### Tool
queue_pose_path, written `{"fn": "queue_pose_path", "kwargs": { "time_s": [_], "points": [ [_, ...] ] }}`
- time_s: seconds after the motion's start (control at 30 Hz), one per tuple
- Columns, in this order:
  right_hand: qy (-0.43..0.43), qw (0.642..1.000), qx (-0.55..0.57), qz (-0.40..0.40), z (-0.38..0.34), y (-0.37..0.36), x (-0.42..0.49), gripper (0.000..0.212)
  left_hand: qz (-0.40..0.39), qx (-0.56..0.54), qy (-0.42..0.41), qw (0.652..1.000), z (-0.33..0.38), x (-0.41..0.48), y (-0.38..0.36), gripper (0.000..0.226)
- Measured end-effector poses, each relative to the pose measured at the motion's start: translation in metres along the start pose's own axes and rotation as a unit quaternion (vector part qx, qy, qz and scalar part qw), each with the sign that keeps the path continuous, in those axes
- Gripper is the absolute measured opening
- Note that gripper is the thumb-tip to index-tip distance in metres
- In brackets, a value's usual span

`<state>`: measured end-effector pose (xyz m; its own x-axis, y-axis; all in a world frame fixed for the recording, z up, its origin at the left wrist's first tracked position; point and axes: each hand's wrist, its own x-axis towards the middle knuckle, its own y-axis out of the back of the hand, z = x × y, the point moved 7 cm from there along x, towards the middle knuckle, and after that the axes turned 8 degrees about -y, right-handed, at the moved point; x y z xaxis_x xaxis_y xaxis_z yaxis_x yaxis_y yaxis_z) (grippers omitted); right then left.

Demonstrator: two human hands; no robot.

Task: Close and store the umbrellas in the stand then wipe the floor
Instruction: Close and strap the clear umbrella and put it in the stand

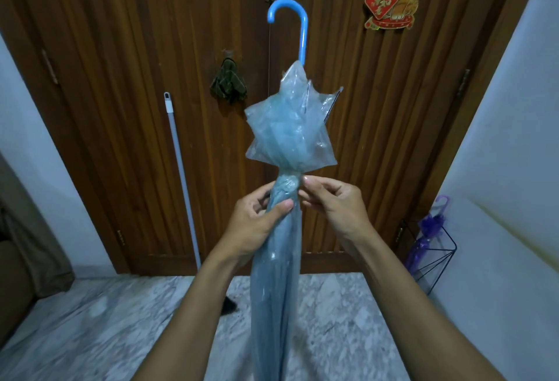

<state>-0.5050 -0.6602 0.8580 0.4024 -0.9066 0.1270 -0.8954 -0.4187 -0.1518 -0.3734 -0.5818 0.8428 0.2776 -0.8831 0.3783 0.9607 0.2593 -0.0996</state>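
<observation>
- I see the blue umbrella (281,229) folded and held upright in mid-view, its hooked handle (298,26) at the top and its lower end running out past the bottom edge
- The left hand (257,223) grips the gathered canopy just below the cinched neck; its fingers (282,206) curl round the fabric, thumb across the front
- The right hand (335,205) is at the neck on the other side; its fingers (309,182) are pressed together in a pinch at the blue umbrella, though I cannot tell on which part
- Above the neck the canopy edge flares out loose
- The stand (438,262), black wire, sits by the right wall, well apart from both hands, with a purple umbrella (423,229) in it
- A pole (181,175) leans against the wooden door (121,78); a cloth (228,82) hangs on the door
- The floor (90,320) is marbled stone
</observation>
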Motion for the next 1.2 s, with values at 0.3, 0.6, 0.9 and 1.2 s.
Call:
{"fn": "queue_pose_path", "kwargs": {
  "time_s": [0.3,0.6,0.9,1.2],
  "points": [
    [-0.001,0.996,-0.053,0.067,0.009,0.002,0.000,0.012,0.000,-0.044,0.067,0.997,-0.022,-0.004,-0.005,0.037],
    [0.057,0.985,-0.082,0.141,-0.001,-0.001,-0.010,0.011,-0.046,0.185,-0.038,0.981,0.004,0.000,-0.016,0.050],
    [-0.007,1.000,0.025,-0.014,0.003,0.002,-0.002,0.016,-0.053,-0.072,0.041,0.995,0.003,-0.006,-0.007,0.038],
    [-0.054,0.998,0.022,0.036,0.018,0.009,-0.005,0.021,-0.077,-0.084,0.119,0.986,-0.011,-0.012,-0.016,0.026]
  ]
}}
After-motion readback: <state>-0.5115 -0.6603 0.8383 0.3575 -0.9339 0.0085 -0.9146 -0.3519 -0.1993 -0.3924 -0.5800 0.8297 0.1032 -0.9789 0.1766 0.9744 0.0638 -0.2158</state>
